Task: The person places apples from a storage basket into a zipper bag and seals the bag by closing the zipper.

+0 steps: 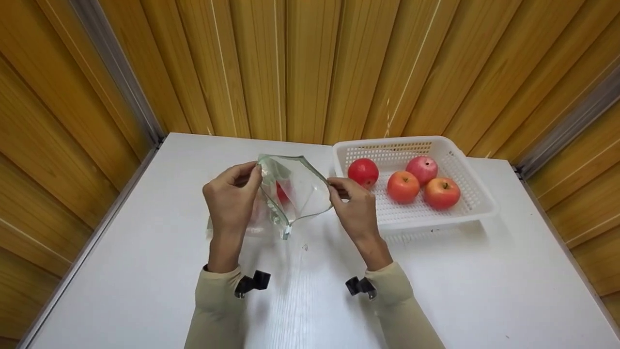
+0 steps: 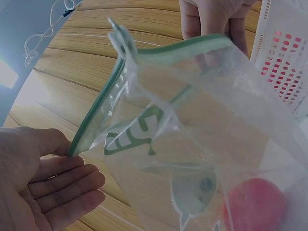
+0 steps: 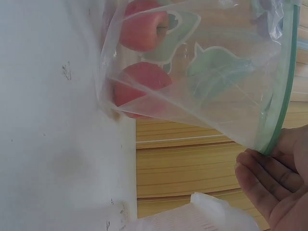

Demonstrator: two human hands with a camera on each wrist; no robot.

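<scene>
A clear zip bag (image 1: 310,186) with green edging and green print is held up over the table, its mouth spread wide. My left hand (image 1: 230,196) pinches the left side of the rim between thumb and index finger; the other fingers show loosely bent in the left wrist view. On the opposite side my right hand (image 1: 356,208) pinches the rim the same way. The zip slider (image 1: 286,232) sits at the near corner of the mouth. Two red apples (image 3: 143,89) lie at the bottom of the bag in the right wrist view, blurred by the plastic.
A white perforated basket (image 1: 426,222) stands just right of my right hand, with several apples (image 1: 403,187) in it. Yellow wood-panelled walls (image 1: 310,68) rise behind and beside the white table (image 1: 145,271). Small black devices (image 1: 254,282) are strapped at both wrists.
</scene>
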